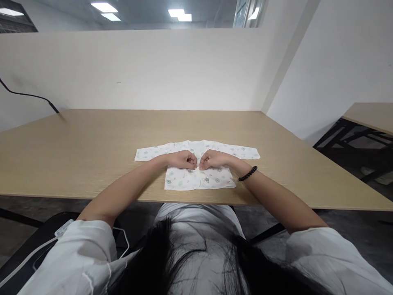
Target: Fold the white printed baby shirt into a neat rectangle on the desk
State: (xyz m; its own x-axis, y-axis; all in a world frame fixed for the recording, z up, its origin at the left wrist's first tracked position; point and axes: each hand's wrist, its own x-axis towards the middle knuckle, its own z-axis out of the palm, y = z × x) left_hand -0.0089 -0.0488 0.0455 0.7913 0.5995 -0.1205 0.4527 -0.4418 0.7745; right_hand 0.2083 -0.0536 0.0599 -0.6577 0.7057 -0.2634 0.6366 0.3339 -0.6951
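Pinching at the centre front of the printed shirt (181,179), the left hand (184,159) and right hand (214,159) are nearly meeting, fingertips curling onto the cloth; any fastener between them is too small to tell. The shirt is lying flat near the edge of the table (92,135), its sleeves spreading sideways. It is looking light, soft and limp, probably favouring a pinch along the front edges.
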